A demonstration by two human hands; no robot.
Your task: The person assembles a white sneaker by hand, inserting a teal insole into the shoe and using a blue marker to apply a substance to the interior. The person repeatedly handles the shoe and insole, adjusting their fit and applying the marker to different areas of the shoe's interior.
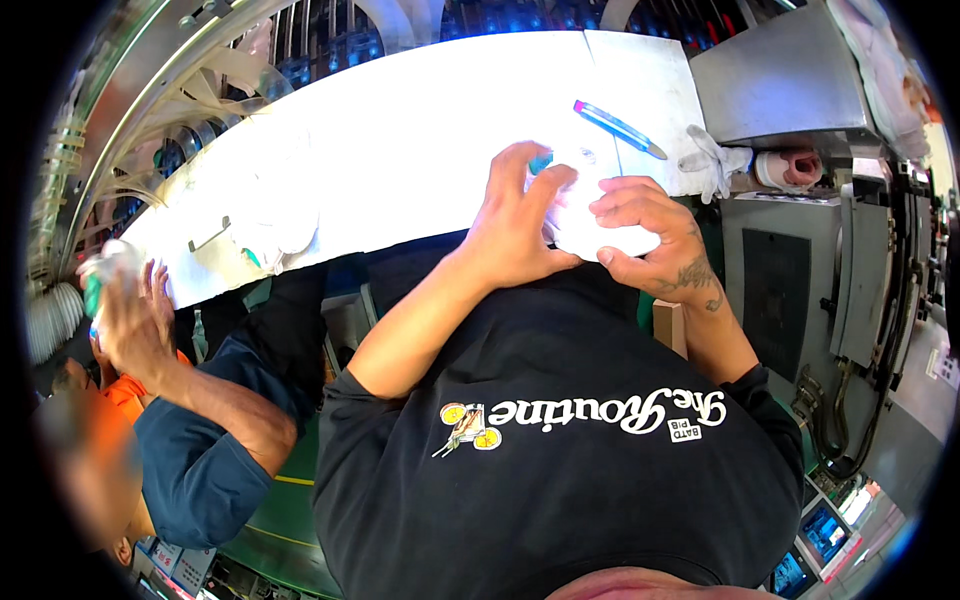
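Note:
A white item with a glare-washed surface (622,240) lies between my two hands at the table's near edge; its kind cannot be made out. My left hand (512,218) curls around its left side, thumb below and fingers above. A small teal patch (541,162) shows at those fingertips. On the other side, my right hand (655,238) grips the item with bent fingers and thumb. Beyond the hands, a blue pen-like tool (620,130) with a pink end and a grey tip lies slantwise on the white table (420,130).
A white glove (715,162) and a tipped-over white container (790,170) lie by the grey machine cabinet (783,290) at right. At left, a co-worker's hands (135,310) hold a white and green thing (100,275). Pale tubes (215,100) run behind the table.

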